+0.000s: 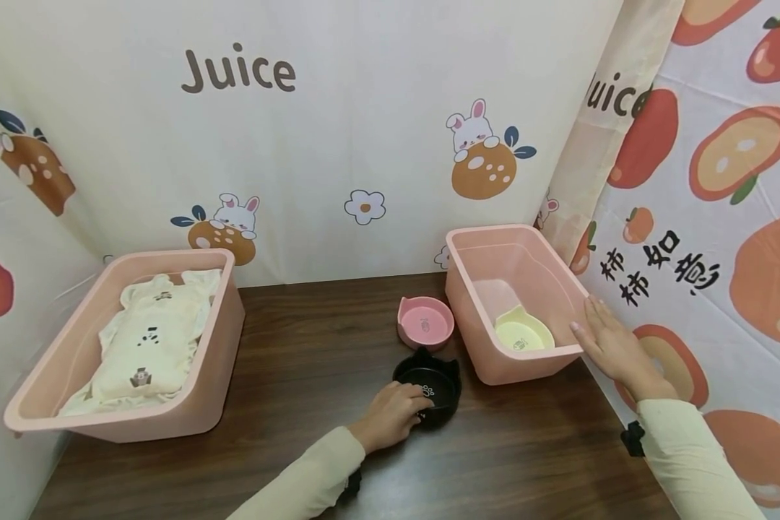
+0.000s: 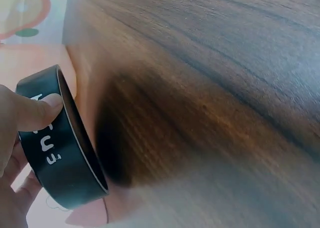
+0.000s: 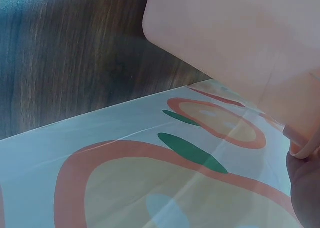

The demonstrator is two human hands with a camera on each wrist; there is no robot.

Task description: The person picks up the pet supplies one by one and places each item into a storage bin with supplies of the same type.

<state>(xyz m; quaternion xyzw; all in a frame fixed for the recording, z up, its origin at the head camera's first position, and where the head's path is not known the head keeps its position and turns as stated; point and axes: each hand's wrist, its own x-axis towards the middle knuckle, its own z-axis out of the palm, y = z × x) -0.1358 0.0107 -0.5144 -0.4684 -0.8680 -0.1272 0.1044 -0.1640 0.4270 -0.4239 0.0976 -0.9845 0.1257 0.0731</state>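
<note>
My left hand [image 1: 395, 413] grips a black cat-eared bowl [image 1: 448, 393] low over the table, near the right bin. Its thumb presses the bowl's outer wall, where white lettering shows in the left wrist view. White paw marks are on the bowl's inside. At the right, my right hand [image 1: 614, 350] rests on the side rim of a pink bin [image 1: 487, 365], fingers extended and thumb over the edge. Inside that bin sits a pale yellow cat-eared bowl [image 1: 525, 334]. A pink cat-eared bowl [image 1: 425, 323] stands on the table just behind the black one.
A second pink bin [image 1: 230, 361] stands at the left, holding a cream ruffled cloth item [image 1: 149, 343] with small animal prints. The dark wooden table [image 1: 299, 361] lies between the bins. Printed curtains [image 1: 338, 130] enclose the back and both sides.
</note>
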